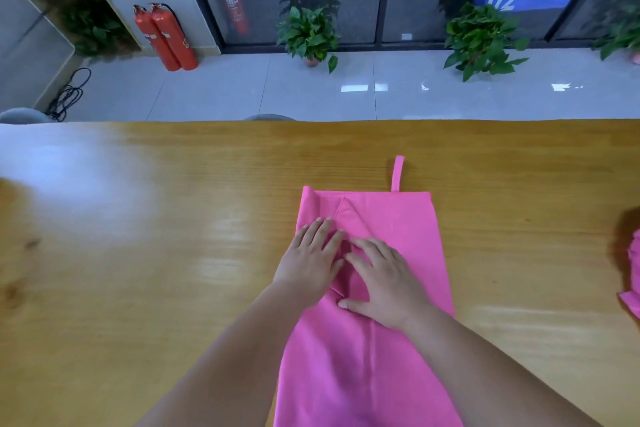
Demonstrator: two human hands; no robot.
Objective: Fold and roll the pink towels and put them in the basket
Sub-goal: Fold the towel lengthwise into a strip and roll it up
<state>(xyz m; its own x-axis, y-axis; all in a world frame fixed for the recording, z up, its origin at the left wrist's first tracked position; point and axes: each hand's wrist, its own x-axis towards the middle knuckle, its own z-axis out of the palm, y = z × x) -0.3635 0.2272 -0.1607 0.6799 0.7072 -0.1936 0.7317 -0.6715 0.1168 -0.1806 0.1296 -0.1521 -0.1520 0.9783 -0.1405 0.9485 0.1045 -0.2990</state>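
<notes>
1. The left hand [310, 260] lies flat, fingers straight and together, gripping nothing; it presses on the folded-in flap of the pink towel [398, 218], most likely to pin that flap so the crease sets.
2. The right hand [384, 282] is just beside it, fingertips nearly meeting the left's; it too lies flat and unclenched, thumb out, its weight on the flap's edge, seemingly to smooth it.
3. The towel sits under both palms on the wooden table [138, 218], a long strip running from beyond the fingertips back between the forearms; its hanging loop [397, 172] pokes out ahead of the right hand.
4. Well off to the right hand's outer side, a second towel [632, 288] waits, bunched, at the frame's edge; no basket is in view.
5. Judged from this, the lengthwise fold is being flattened; rolling has not yet begun; a narrow, even strip should roll tidily.
</notes>
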